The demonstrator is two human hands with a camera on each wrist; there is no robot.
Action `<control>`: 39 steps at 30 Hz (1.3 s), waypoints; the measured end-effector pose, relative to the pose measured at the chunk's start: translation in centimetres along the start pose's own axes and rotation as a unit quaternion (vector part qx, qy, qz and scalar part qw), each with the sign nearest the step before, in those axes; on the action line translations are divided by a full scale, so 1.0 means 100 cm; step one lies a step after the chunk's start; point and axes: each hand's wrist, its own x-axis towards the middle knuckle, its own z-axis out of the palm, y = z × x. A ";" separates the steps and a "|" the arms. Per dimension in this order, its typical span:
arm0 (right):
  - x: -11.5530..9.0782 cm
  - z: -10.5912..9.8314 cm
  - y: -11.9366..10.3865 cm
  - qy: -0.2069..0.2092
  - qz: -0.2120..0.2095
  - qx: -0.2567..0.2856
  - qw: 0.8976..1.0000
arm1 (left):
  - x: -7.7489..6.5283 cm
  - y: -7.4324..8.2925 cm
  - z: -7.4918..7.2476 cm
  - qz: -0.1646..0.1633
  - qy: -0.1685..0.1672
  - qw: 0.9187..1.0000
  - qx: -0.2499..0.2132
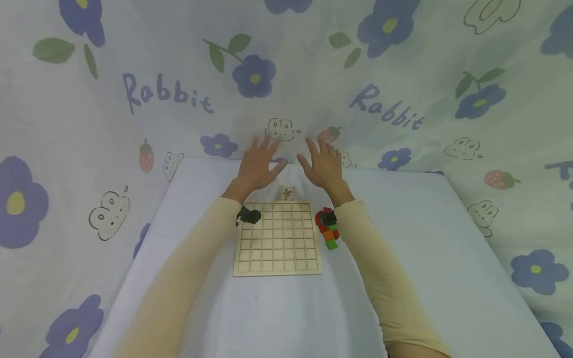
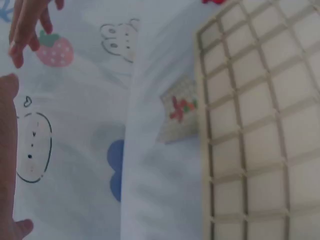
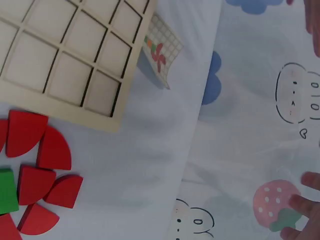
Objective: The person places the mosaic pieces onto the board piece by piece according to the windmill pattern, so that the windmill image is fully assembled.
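Note:
My left hand (image 1: 257, 166) hovers past the far left corner of a wooden grid board (image 1: 277, 238), its fingers spread and nothing in them. Level with it on the other side, my right hand (image 1: 324, 166) also has its fingers spread and holds nothing. Between the wrists, at the board's far edge, a small curled pattern card (image 3: 162, 50) shows a red pinwheel shape on a grid. Beside the board's right edge lie several red quarter-round blocks (image 3: 37, 182) with green blocks (image 3: 7, 190) and an orange block (image 1: 329, 235). The board's visible cells hold no blocks.
The board lies on a white table (image 1: 277, 313). Behind the table and at its sides hangs a cloth (image 1: 286, 59) printed with flowers, rabbits and strawberries. Both wrists carry a dark strapped camera (image 1: 248, 215).

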 end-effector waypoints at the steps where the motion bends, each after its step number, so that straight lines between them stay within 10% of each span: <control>1: -0.003 0.001 0.002 -0.002 -0.006 0.004 1.000 | -0.008 -0.003 0.002 0.017 -0.007 1.000 -0.005; 8: -0.033 0.012 0.019 -0.029 -0.040 0.034 0.998 | -0.079 -0.023 0.021 0.102 -0.057 0.990 -0.077; 20: -0.082 0.052 0.060 -0.164 0.016 0.007 0.986 | -0.199 -0.044 0.044 0.069 -0.119 0.987 -0.083; 39: -0.094 0.058 0.069 -0.128 0.071 0.179 0.973 | -0.234 -0.057 0.045 0.085 -0.125 0.987 -0.053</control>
